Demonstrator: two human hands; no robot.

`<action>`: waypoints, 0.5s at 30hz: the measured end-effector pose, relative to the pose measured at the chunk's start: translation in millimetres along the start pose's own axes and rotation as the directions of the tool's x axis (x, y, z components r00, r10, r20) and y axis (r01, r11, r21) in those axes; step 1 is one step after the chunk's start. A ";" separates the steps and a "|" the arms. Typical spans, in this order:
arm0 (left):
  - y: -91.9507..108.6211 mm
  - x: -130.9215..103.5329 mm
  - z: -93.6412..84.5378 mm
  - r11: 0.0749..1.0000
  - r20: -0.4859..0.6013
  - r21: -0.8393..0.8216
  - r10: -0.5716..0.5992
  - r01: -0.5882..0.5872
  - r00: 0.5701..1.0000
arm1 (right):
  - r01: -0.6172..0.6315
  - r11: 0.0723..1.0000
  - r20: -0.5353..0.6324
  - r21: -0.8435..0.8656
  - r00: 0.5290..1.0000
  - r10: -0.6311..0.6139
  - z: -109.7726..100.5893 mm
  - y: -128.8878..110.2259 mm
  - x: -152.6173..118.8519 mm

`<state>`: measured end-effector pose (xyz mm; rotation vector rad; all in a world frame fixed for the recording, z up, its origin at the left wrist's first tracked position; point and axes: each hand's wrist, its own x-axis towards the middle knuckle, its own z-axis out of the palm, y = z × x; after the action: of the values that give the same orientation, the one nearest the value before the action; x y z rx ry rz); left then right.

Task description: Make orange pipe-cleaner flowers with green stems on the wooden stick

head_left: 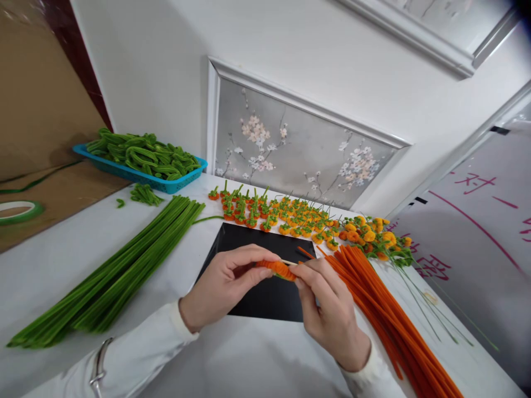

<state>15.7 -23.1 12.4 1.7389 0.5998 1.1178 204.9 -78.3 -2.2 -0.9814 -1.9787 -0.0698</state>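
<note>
Above a black mat (pixel 265 298) on the white table, both hands hold an orange coiled fuzzy stem (pixel 282 270) between them. My left hand (pixel 232 279) pinches its left end with thumb and forefinger. At the right end, the fingers of my right hand (pixel 326 301) are closed on it. A thin pale stick (pixel 287 262) shows along the top of the coil, and a bit of green shows under it. Loose orange fuzzy stems (pixel 381 304) lie in a bundle just right of my right hand.
Long green stems (pixel 120 276) lie at the left, below a blue basket (pixel 168 186) of green pieces. Small orange and yellow pumpkin shapes (pixel 265 213) stand in rows behind the mat. Yellow-orange flowers (pixel 369 235) lie at the right. Green-edged tape (pixel 35 212) is far left.
</note>
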 end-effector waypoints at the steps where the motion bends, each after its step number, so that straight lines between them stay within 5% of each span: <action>1: 1.2 0.1 -0.2 1.000 0.019 -0.013 -0.026 0.026 0.999 | -0.008 1.000 -0.001 0.000 1.000 0.008 -0.6 0.6 -0.1; 15: -5.1 -3.9 2.9 0.970 0.009 -0.201 -0.137 0.136 0.990 | -0.047 0.999 0.054 -0.004 0.997 0.047 -5.1 -0.2 1.4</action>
<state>16.8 -25.3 5.8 1.4990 0.5793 1.0484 207.9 -79.6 1.9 -1.0412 -2.0040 -0.0196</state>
